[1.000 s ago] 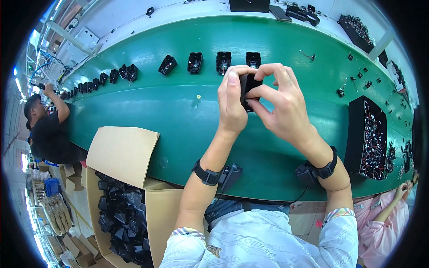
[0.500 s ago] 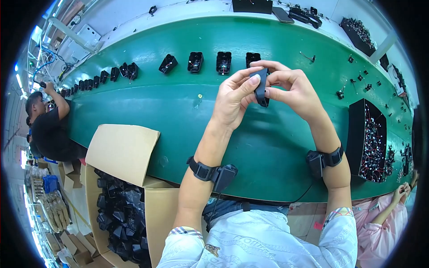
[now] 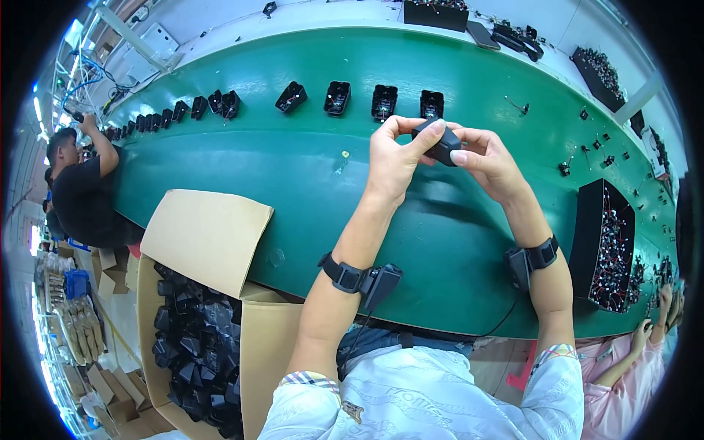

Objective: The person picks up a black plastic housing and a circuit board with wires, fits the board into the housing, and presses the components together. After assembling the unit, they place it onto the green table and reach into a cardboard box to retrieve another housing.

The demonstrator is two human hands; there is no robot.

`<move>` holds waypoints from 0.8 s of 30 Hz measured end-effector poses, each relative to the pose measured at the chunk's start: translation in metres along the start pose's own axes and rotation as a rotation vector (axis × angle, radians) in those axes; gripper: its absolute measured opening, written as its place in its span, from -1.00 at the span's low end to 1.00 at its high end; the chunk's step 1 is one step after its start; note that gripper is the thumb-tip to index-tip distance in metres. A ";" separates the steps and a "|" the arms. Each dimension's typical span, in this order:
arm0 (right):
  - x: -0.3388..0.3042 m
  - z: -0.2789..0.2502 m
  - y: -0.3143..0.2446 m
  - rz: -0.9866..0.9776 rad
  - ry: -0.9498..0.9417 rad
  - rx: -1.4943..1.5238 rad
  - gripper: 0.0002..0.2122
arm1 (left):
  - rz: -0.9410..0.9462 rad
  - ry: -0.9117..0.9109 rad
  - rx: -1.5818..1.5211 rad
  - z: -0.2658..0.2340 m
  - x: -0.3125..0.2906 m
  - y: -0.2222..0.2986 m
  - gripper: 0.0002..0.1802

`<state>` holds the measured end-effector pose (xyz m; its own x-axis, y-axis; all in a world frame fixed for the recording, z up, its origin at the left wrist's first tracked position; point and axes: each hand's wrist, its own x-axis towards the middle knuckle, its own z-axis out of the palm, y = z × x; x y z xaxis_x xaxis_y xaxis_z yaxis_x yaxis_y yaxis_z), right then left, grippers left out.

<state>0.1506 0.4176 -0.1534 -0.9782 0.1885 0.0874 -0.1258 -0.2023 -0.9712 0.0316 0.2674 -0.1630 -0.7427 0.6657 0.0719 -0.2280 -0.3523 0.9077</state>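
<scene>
Between both hands I hold a black plastic housing (image 3: 442, 147) above the green table (image 3: 352, 198). My left hand (image 3: 400, 158) grips its left side, with the thumb on its upper face. My right hand (image 3: 488, 158) holds the right end between thumb and fingers. What is inside the housing is hidden from here. Just beyond my hands stands an open black housing (image 3: 432, 100) with small parts in it. More open housings (image 3: 383, 103) stand in a row to its left.
An open cardboard box (image 3: 271, 345) full of black housings stands at my left. To the right is a black bin (image 3: 590, 235) of small wired parts, with loose parts scattered beyond it. One co-worker (image 3: 84, 187) is at far left, another (image 3: 623, 374) at lower right.
The housing has been turned from edge-on so that a broad black face now shows. Both hands have shifted their fingers on it. The whole view has moved slightly.
</scene>
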 end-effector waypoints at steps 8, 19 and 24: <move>0.001 -0.009 -0.005 -0.194 0.164 -0.661 -0.71 | -0.007 0.120 0.146 0.003 0.003 -0.017 -0.56; 0.015 -0.090 -0.016 -0.062 0.271 -1.633 -0.73 | 0.127 0.127 0.501 -0.005 0.007 -0.062 -0.78; 0.017 -0.099 -0.010 -0.077 0.252 -1.593 -0.71 | 0.124 0.109 0.518 -0.001 0.009 -0.067 -0.80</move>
<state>0.1516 0.5177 -0.1645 -0.9070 0.3281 0.2642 0.2772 0.9371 -0.2122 0.0395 0.2961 -0.2239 -0.8114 0.5582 0.1735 0.1855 -0.0356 0.9820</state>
